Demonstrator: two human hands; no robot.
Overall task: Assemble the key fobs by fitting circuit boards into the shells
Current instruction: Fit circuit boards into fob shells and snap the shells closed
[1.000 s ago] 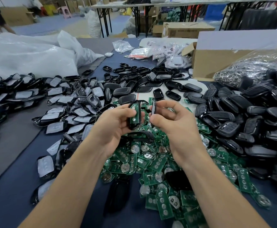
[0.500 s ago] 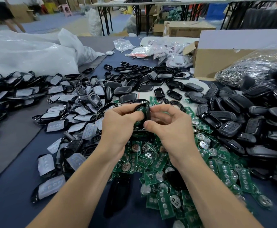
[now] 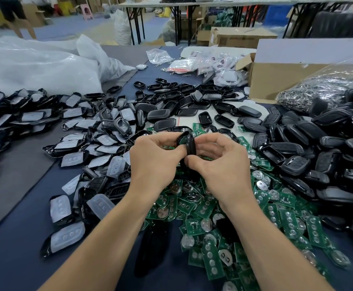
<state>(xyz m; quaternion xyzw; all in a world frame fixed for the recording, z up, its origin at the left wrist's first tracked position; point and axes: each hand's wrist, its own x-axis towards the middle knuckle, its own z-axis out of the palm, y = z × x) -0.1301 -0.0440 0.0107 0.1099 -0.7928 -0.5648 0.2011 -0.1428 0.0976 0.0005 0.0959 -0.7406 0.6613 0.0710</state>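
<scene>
Item: key fob shell (image 3: 190, 143), black, held edge-on above the circuit boards (image 3: 205, 225) heaped on the tabletop (image 3: 14, 259). Hands: left hand (image 3: 153, 162) and right hand (image 3: 220, 164) both pinch it, fingers curled. Loose black shells (image 3: 318, 148): piled right. Padded shells (image 3: 70, 148): spread left.

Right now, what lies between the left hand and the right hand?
In the head view, a black key fob shell stands edge-on between them, pinched by the left hand and right hand.
</scene>
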